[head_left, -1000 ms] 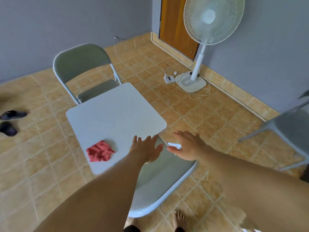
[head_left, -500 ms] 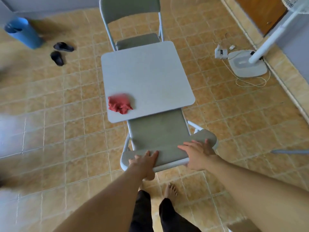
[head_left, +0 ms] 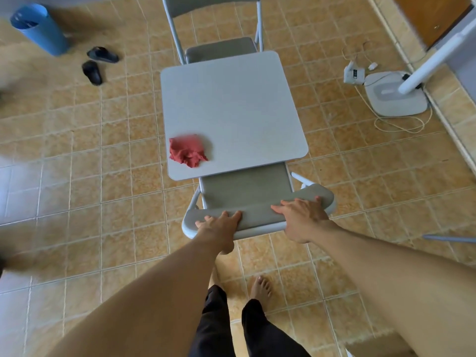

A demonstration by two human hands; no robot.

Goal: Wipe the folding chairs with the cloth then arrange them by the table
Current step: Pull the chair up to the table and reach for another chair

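Grip: left hand and right hand both curled over chair backrest.
Chair: seat tucked under desk, straight ahead.
Backrest axis: left-right, right end farther.
Cloth: desk's near-left corner.

The pale grey square counter stands on the tan tiled floor, with a crumpled red cloth lying by its near-left corner. On the floor, the near folding chair has its seat partly under the counter's near edge, and the far folding chair stands at the opposite edge. A blue bin and black slippers sit far left, and a white fan base with a loose cable far right.
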